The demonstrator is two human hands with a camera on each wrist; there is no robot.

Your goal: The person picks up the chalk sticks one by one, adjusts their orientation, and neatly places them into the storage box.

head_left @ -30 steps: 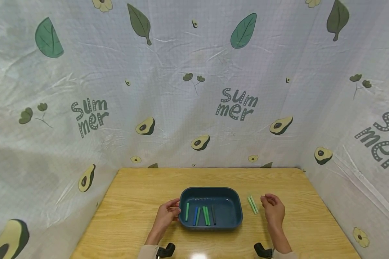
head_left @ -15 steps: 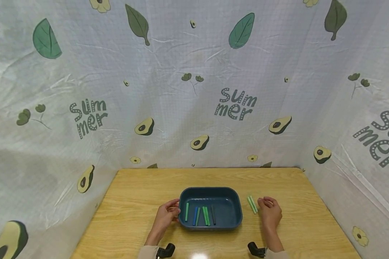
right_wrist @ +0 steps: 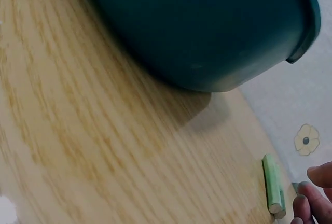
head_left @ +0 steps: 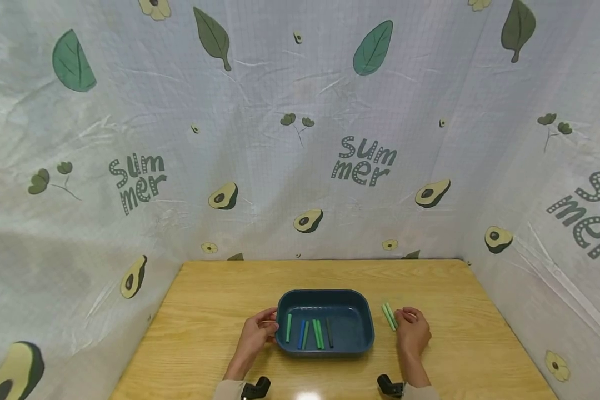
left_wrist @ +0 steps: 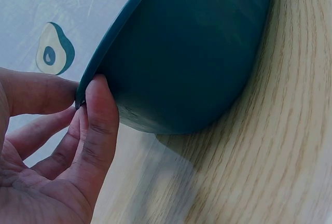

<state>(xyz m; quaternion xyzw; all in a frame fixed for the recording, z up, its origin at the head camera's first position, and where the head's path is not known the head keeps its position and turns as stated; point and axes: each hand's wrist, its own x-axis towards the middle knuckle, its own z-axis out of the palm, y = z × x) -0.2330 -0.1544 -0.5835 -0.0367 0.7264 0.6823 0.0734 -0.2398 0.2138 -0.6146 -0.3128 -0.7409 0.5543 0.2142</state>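
Observation:
A dark teal tub stands on the table. My left hand pinches its left rim; in the left wrist view the thumb lies on the outer wall and a finger is over the rim. Inside the tub lie several thin sticks: a blue stick, green sticks and a dark stick. To the right of the tub, two light green sticks lie side by side. My right hand is beside them, fingers loosely bent, fingertips close to the near end; nothing shows in its grasp.
The light wood table ends against a white curtain printed with leaves and avocados, which hangs behind it and on both sides. A black wrist camera mount sits at the right wrist, another mount at the left.
My right hand has shifted left and slightly nearer to me, up to the two light green sticks. The left hand, the tub and the sticks have stayed put.

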